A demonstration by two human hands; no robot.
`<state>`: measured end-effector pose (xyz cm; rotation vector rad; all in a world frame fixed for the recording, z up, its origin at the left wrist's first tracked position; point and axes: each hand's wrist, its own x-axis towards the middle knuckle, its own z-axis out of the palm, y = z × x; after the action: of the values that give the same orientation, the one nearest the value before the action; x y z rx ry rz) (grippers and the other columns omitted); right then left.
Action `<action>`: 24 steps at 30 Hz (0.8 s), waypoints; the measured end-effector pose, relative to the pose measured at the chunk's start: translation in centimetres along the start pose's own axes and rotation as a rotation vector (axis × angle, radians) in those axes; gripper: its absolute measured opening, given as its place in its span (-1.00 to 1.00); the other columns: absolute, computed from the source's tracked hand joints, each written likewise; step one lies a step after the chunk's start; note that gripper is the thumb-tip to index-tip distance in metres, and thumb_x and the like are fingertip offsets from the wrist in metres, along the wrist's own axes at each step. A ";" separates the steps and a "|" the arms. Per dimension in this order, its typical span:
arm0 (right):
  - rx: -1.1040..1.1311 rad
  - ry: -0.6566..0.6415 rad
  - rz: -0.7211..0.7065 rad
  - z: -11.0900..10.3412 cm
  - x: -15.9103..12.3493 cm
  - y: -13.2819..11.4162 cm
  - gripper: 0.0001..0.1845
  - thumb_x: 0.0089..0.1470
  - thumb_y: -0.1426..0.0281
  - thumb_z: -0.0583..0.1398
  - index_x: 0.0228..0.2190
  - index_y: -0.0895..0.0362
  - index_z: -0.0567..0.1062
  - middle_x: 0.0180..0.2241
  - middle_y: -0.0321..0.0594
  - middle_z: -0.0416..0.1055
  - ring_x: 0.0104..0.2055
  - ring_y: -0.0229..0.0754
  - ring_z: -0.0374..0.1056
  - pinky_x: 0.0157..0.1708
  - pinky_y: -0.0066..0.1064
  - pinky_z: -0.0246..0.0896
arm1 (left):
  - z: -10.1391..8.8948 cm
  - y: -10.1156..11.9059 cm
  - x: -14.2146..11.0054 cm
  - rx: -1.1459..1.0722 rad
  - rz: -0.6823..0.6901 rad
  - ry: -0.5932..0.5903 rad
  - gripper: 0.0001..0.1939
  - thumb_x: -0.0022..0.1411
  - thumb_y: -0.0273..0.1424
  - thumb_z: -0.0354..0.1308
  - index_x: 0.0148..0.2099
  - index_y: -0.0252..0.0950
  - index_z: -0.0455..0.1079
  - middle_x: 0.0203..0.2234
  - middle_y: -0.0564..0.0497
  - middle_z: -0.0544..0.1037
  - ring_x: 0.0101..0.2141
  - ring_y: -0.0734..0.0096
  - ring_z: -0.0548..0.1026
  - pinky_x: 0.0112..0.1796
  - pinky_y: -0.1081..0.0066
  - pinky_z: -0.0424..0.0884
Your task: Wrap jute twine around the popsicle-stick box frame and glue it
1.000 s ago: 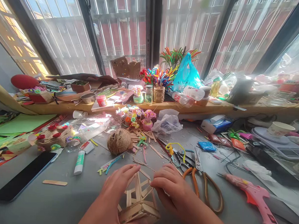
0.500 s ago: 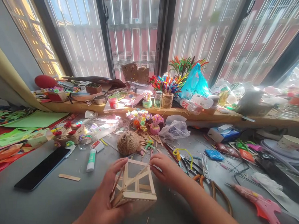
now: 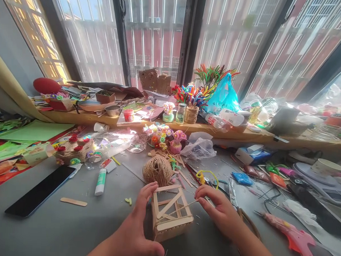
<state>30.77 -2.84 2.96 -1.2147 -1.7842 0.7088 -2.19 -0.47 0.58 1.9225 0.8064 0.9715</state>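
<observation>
Two hands work in front of the string ball (image 3: 157, 171), at the stick box (image 3: 174, 223). My left hand (image 3: 135, 225) touches the box, thumb spread wide; my right hand (image 3: 222, 210) pinches string (image 3: 188, 205), maybe pulling it snug. That wants a still box. Behind the ball, a pot (image 3: 191, 115) holds fuzzy sticks (image 3: 194, 95).

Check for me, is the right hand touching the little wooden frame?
Apart. The head view shows grey tabletop between the right hand and the wooden frame; only a thin string crosses the gap.
</observation>
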 end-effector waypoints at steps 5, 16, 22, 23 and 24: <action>0.026 0.037 0.073 1.4 -0.4 1.4 -0.56 0.53 0.10 0.13 -0.36 0.05 0.52 -0.29 -0.16 0.58 -0.25 -0.01 0.50 -0.18 -0.26 0.42 | -2.9 1.7 6.1 0.338 0.060 0.204 -0.50 0.67 0.04 -0.10 0.48 0.03 0.16 0.46 -0.20 0.29 0.50 -0.16 0.22 0.44 -0.26 0.19; 0.045 0.049 0.026 2.0 -0.9 1.2 -0.59 0.48 0.20 0.16 -0.45 0.03 0.38 -0.31 -0.17 0.58 -0.25 -0.03 0.48 -0.16 -0.27 0.39 | -6.7 1.7 15.2 0.653 0.073 -0.177 -0.39 0.17 -0.19 0.60 0.25 -0.06 0.61 0.29 -0.09 0.58 0.27 -0.13 0.53 0.32 -0.04 0.43; 0.059 0.112 0.013 1.5 -0.9 1.3 -0.64 0.47 0.28 0.15 -0.44 0.02 0.35 -0.33 -0.20 0.55 -0.27 -0.05 0.46 -0.20 -0.30 0.38 | -11.2 -1.4 13.4 0.739 -0.136 0.290 -0.61 0.58 -0.24 0.31 0.32 -0.26 0.46 0.22 -0.16 0.57 0.09 0.02 0.64 0.07 -0.03 0.64; 0.060 0.118 0.012 1.5 -0.9 1.2 -0.64 0.46 0.28 0.15 -0.44 0.02 0.35 -0.33 -0.20 0.54 -0.28 -0.06 0.45 -0.21 -0.30 0.38 | -11.7 -1.6 13.2 0.750 -0.149 0.326 -0.60 0.58 -0.25 0.31 0.34 -0.25 0.45 0.24 -0.17 0.55 0.10 0.02 0.63 0.08 -0.04 0.64; 0.061 0.123 0.010 1.5 -1.0 1.1 -0.64 0.46 0.29 0.16 -0.44 0.02 0.35 -0.34 -0.21 0.54 -0.29 -0.07 0.45 -0.22 -0.31 0.38 | -12.1 -1.7 13.0 0.762 -0.156 0.338 -0.59 0.58 -0.25 0.32 0.35 -0.24 0.45 0.26 -0.17 0.54 0.12 0.00 0.62 0.10 -0.06 0.62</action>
<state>30.14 -3.30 1.03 -1.2011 -1.6456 0.6751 -6.29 15.35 7.83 2.2875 1.6850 0.9872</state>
